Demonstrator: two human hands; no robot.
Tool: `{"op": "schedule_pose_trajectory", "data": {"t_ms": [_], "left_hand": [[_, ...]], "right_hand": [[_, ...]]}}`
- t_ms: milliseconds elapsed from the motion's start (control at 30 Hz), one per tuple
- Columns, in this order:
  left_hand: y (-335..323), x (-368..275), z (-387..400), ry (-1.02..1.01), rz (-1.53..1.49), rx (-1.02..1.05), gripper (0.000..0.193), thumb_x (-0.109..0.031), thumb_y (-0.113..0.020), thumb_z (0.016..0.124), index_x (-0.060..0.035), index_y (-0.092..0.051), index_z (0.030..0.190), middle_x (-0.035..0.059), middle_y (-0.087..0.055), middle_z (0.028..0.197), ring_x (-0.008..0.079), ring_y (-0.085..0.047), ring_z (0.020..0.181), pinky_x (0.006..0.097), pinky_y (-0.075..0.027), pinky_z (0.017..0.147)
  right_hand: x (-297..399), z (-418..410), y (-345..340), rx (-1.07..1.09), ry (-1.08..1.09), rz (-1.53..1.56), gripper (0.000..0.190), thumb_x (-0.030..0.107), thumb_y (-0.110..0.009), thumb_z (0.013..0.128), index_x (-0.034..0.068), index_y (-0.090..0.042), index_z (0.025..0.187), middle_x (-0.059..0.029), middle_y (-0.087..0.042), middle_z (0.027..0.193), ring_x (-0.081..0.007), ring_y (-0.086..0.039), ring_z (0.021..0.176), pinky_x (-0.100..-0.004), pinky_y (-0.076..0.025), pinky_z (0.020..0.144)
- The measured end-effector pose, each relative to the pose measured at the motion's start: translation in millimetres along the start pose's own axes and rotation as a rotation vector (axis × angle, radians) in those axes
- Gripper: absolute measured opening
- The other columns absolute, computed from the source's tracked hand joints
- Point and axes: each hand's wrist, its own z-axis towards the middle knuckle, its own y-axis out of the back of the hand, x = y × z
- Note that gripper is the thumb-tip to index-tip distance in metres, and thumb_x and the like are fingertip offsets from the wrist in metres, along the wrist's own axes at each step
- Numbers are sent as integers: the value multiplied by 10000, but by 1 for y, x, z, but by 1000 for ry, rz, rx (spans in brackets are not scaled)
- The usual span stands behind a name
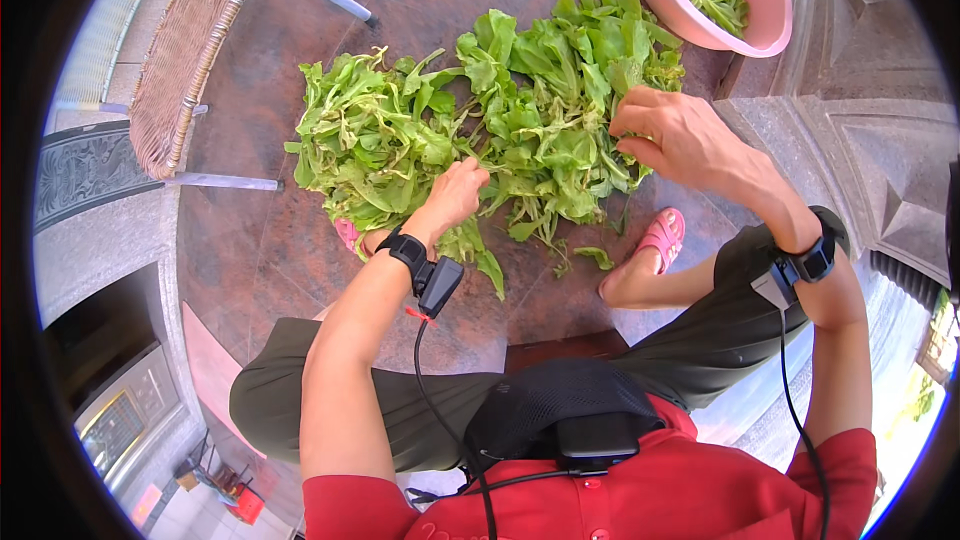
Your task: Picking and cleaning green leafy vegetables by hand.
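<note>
Leafy green vegetables are spread over the floor before me in a left heap (367,131) and a larger right heap (555,120), which meet in the middle. Between them, my left hand (456,193) has its fingers pinched together on a thin green stalk. My right hand (671,133) reaches over the right edge of the larger heap, fingers curled and thumb a little apart. Whether a leaf is between those fingertips is hidden. One loose leaf (595,256) lies below the heap, near my right foot.
A pink plastic basin (772,22) holding green leaves stands at the upper right, by a carved stone base (840,112). At the left is a woven-seat chair (191,60) with metal legs. My pink sandals flank the heaps. Cables run from both wrist devices.
</note>
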Motion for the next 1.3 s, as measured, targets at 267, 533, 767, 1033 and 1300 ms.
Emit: {"op": "schedule_pose_trajectory", "data": {"t_ms": [267, 533, 767, 1033, 1300], "left_hand": [[-21, -1, 7, 36, 269, 9, 332, 49, -540, 647, -54, -579, 960, 121, -511, 941, 311, -520, 920, 418, -447, 749], [3, 41, 8, 252, -472, 171, 204, -44, -581, 724, -48, -611, 926, 54, -570, 678, 172, -549, 675, 321, -444, 613], [95, 25, 2, 519, -739, 400, 128, -72, -578, 798, -80, -575, 926, -56, -445, 552, 40, -409, 457, 189, -318, 407], [57, -34, 8, 218, -217, 7, 491, -223, -626, 750, -62, -426, 1168, 172, -420, 1124, 301, -451, 1066, 386, -405, 894], [-3, -88, 44, -81, 47, -22, 418, -82, -612, 712, -115, -479, 1106, 172, -404, 1136, 335, -452, 1047, 389, -448, 806]], "right_hand": [[-4, -1, -11, 37, 14, 37, 115, 114, -573, 753, 14, -563, 809, -128, -538, 807, -314, -557, 748, -398, -452, 631], [-4, 1, -18, 74, 17, 55, 116, 116, -559, 758, 15, -565, 816, -129, -544, 811, -314, -559, 759, -406, -451, 650], [-4, -3, -22, 159, 10, 57, 139, 123, -517, 770, 15, -578, 833, -138, -563, 846, -316, -565, 799, -407, -455, 681], [-11, -10, -21, 152, -43, 40, 169, 125, -515, 756, 13, -585, 862, -147, -563, 847, -319, -566, 807, -413, -453, 689], [-15, -10, -22, 172, -57, -1, 150, 122, -516, 754, 1, -573, 821, -156, -564, 832, -324, -571, 786, -423, -457, 663]]}}
